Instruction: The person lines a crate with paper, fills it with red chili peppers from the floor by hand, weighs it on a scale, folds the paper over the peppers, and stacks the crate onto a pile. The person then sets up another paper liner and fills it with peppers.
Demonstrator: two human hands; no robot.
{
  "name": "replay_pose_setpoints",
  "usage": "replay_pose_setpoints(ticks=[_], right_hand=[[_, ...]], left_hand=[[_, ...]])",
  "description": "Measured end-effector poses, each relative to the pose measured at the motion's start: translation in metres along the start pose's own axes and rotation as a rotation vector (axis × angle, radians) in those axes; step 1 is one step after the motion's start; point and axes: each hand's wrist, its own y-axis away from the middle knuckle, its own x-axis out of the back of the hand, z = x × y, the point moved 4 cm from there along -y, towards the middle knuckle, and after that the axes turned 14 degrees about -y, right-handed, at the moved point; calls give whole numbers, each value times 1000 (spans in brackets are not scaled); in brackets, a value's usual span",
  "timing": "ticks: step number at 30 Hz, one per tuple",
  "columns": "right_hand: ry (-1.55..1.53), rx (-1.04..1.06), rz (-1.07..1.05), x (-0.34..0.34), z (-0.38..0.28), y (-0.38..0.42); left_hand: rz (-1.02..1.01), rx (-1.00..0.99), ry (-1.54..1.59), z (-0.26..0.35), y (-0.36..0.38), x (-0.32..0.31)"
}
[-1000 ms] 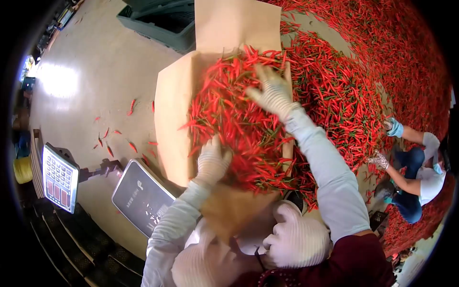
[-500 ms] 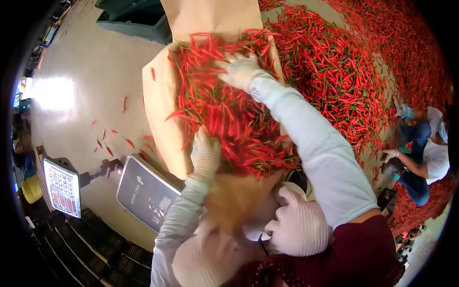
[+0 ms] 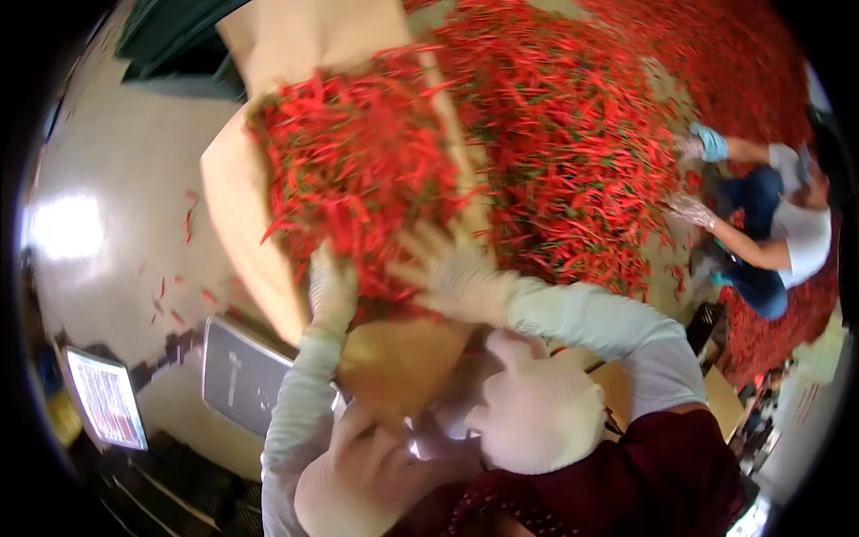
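Note:
Red chillies [image 3: 358, 161] with green stems fill an open brown cardboard box [image 3: 242, 197], some blurred by motion. My left hand [image 3: 333, 288], in a pale glove, lies at the box's near left, its fingertips against the chillies and partly hidden. My right hand [image 3: 447, 273], also gloved, is spread over the chillies at the near right, fingers apart and blurred. A brown flap [image 3: 403, 358] of the box hangs toward me below both hands.
A large chilli heap [image 3: 564, 143] spreads to the right, where a crouching person [image 3: 801, 224] reaches into it. At left are a scale platform [image 3: 237, 376], its keypad display [image 3: 106, 398] and dark crates [image 3: 170, 483]. A green bin [image 3: 179, 45] stands at the top left.
My right hand has come back from the far part of the box to its near side. The whole view has shifted, with the box now further left.

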Motion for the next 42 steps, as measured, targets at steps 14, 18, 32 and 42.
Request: replay_pose_setpoints(ticks=[14, 18, 32, 42], right_hand=[[-508, -233, 764, 69, 75, 121], [-703, -1146, 1549, -39, 246, 308], [-1843, -903, 1399, -126, 274, 262], [-852, -306, 975, -81, 223, 249]], left_hand=[[-275, -664, -788, 180, -32, 105], [-840, -215, 357, 301, -15, 24], [-834, 631, 983, 301, -31, -180], [-813, 591, 1066, 348, 13, -142]])
